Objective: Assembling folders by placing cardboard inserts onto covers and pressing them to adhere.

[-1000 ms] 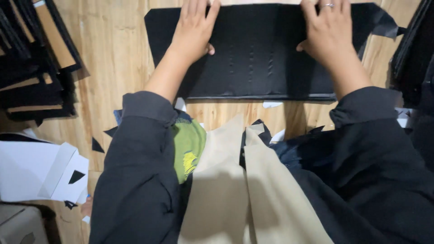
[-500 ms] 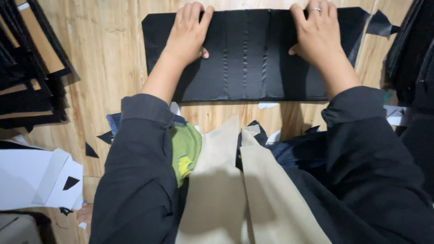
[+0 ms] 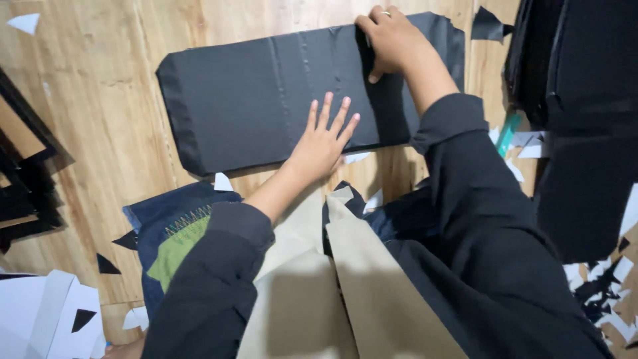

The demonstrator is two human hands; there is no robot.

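Observation:
A long black creased sheet of card (image 3: 246,100) lies flat on the wooden floor (image 3: 100,119) in front of me. My left hand (image 3: 322,139) rests flat on its near edge, fingers spread, holding nothing. My right hand (image 3: 392,41), with a ring on one finger, presses on the sheet's far right part, fingers curled at the far edge; whether it grips the edge I cannot tell. Both arms wear black sleeves. My lap shows beige trousers (image 3: 319,286).
A stack of black folded pieces (image 3: 26,179) sits at the left. Dark bulky material (image 3: 585,113) fills the right side. White and black paper scraps (image 3: 598,279) lie at lower right, white sheets (image 3: 46,319) at lower left. A blue and green cloth (image 3: 173,233) lies by my left knee.
The view has swung left. My left hand has slid from the sheet's far left part to its near middle edge. My right hand stays near the far right edge.

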